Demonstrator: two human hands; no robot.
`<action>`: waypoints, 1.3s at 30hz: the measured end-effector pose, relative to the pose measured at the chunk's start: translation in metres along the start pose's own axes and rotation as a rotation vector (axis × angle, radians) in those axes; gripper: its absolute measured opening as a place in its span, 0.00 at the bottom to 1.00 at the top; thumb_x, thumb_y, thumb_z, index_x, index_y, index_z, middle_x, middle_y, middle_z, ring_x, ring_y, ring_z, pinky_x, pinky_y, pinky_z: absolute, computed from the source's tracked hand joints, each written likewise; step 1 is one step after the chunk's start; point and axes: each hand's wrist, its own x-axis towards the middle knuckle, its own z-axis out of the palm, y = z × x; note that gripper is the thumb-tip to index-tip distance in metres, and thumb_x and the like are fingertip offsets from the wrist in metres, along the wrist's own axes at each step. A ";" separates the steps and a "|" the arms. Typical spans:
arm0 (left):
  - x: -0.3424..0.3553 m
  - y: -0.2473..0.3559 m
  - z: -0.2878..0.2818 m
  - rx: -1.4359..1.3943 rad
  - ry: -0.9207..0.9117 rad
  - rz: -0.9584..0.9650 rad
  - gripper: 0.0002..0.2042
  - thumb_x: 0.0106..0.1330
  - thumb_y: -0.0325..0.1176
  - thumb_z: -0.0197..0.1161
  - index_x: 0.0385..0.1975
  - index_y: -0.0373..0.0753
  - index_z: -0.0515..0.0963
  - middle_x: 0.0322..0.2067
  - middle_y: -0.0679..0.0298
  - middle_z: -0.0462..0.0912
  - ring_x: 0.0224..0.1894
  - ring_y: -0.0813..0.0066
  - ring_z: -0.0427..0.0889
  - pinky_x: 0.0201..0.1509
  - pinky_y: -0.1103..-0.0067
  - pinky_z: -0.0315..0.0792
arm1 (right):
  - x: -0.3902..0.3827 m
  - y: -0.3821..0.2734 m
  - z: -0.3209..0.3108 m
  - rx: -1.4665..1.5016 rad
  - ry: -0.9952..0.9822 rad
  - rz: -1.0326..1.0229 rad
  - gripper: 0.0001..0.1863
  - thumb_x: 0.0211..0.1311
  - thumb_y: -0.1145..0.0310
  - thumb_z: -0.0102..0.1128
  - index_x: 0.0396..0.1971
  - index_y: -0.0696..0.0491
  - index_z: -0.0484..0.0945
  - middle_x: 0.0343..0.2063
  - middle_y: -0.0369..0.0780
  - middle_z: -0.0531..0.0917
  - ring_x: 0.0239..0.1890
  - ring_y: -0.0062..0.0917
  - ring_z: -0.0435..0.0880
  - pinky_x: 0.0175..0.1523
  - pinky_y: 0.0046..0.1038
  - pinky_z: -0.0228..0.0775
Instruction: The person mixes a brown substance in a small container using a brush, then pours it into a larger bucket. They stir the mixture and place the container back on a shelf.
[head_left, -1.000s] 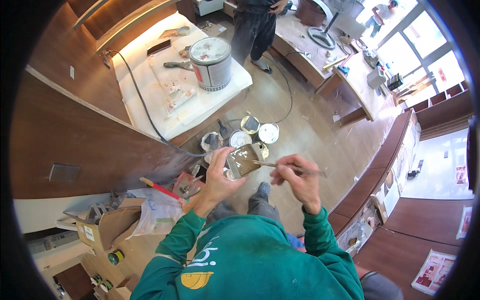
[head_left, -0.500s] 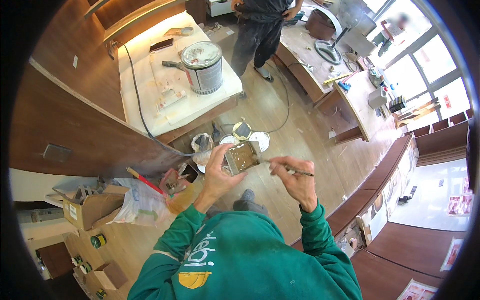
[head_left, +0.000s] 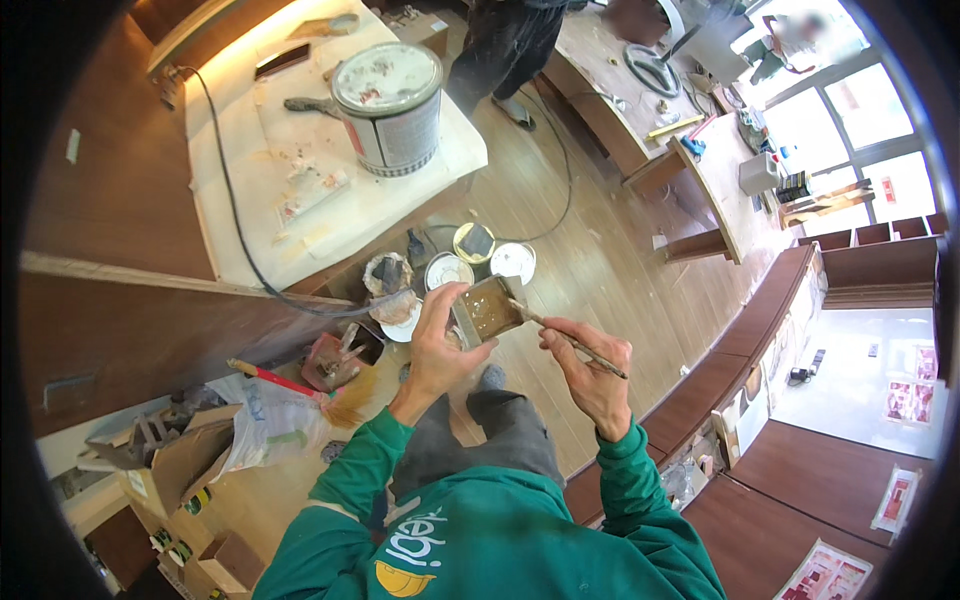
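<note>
In my left hand point(head_left: 440, 350) is a small rectangular tray point(head_left: 488, 311) with brownish liquid and white flecks inside; the fingers curl round its left side. My right hand point(head_left: 592, 372) pinches a thin paintbrush point(head_left: 570, 342) by its handle. The brush slants toward the tray, with its tip at the right rim. Just beyond the tray, on the floor, stand several open tubs, among them a white one point(head_left: 513, 262), a yellow-rimmed one point(head_left: 473, 243) and another white one point(head_left: 447, 272).
A large paint can point(head_left: 388, 108) stands on the covered bench point(head_left: 270, 225), beside a brush point(head_left: 308, 105). A black cable point(head_left: 232, 190) crosses the bench. At left lie a red-handled broom point(head_left: 285, 380) and a cardboard box point(head_left: 185, 460). Another person point(head_left: 505, 50) stands beyond the bench.
The brush has come down and left, so its tip now meets the tray's right rim. My view has shifted, showing more of my legs.
</note>
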 end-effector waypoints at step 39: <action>-0.140 -0.408 0.165 0.077 0.186 0.096 0.37 0.42 0.24 0.78 0.58 0.37 0.70 0.56 0.58 0.71 0.56 0.67 0.76 0.54 0.76 0.77 | -0.038 0.436 0.187 0.078 -0.097 -0.230 0.08 0.58 0.72 0.66 0.35 0.60 0.86 0.21 0.45 0.85 0.24 0.23 0.86 0.32 0.23 0.75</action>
